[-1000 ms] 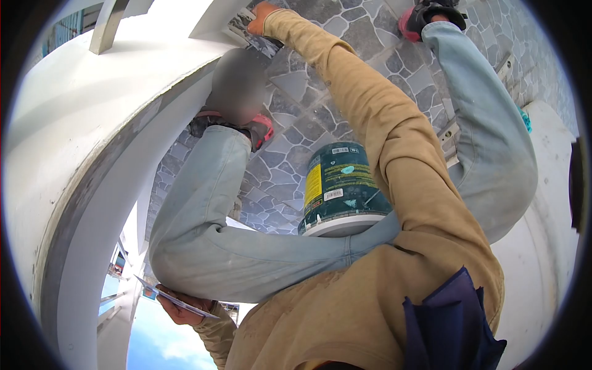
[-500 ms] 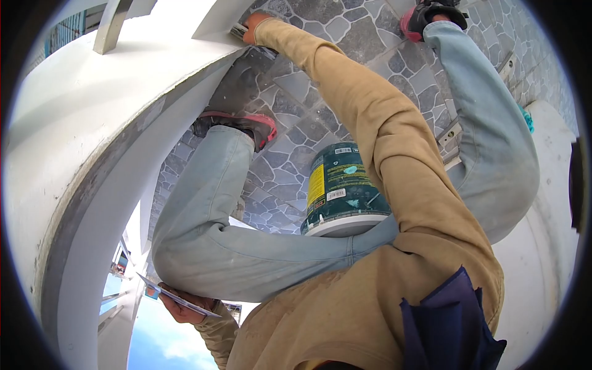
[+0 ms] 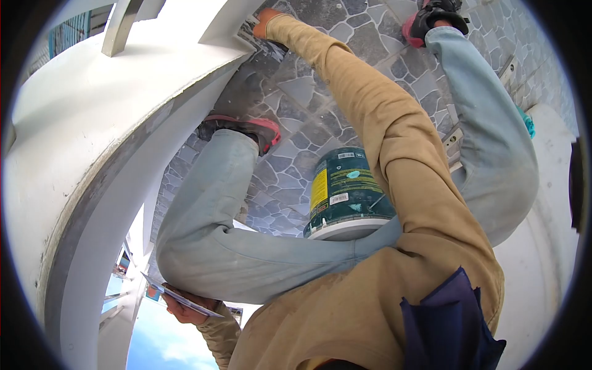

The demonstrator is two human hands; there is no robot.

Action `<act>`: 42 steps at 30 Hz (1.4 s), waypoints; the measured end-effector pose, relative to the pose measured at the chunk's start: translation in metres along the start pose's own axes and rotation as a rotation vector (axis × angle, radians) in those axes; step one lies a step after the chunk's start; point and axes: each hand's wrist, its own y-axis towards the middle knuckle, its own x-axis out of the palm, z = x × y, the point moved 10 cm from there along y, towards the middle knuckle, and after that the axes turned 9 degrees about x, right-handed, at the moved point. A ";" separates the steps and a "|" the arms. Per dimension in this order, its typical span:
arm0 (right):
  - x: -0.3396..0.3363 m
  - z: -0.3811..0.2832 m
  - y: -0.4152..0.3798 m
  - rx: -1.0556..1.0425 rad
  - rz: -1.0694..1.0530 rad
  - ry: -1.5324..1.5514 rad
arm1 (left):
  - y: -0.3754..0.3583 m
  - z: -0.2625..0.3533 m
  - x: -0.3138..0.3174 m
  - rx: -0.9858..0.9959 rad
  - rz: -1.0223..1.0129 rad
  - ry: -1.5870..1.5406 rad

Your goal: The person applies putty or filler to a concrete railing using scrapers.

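Observation:
My right hand (image 3: pixel 266 23), at the end of a stretched tan sleeve, is at the foot of a white post (image 3: pixel 223 26), near the stone floor. Its fingers are closed; a small greyish edge shows beside them, too hidden to name. Below it lies a dark, streaked patch (image 3: pixel 266 49) by the post's corner. At the lower left, my left hand (image 3: pixel 185 310) grips a thin flat panel (image 3: pixel 188 302), pale on its edge, seen nearly edge-on. That hand is beside my bent knee, away from the wall.
A dark green bucket (image 3: pixel 348 188) with a white rim stands between my legs. A curved white wall (image 3: pixel 80 166) runs down the left side. Irregular stone paving (image 3: pixel 296 92) covers the floor. A level-like metal bar (image 3: pixel 453 137) lies partly behind my leg. Dark blue cloth (image 3: pixel 444 327) hangs at my shoulder.
My right hand has shifted slightly away from the post's corner, showing more of the streaked patch. The whole view has drifted a little. The left hand keeps its grip on the flat panel.

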 end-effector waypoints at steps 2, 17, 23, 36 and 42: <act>0.019 0.003 0.007 0.085 -0.130 -0.035 | -0.001 -0.004 -0.002 -0.024 0.018 0.070; 0.033 -0.020 -0.002 -0.031 -0.150 -0.043 | 0.003 0.004 0.011 -0.083 0.211 0.020; 0.016 -0.035 -0.025 -0.095 -0.233 0.022 | 0.000 0.016 0.010 0.120 0.067 0.233; -0.044 -0.091 -0.099 -0.227 -0.282 0.181 | -0.003 -0.013 0.009 0.049 -0.010 -0.165; -0.096 -0.130 -0.158 -0.314 -0.255 0.241 | 0.000 -0.002 0.044 -0.149 -0.098 -0.574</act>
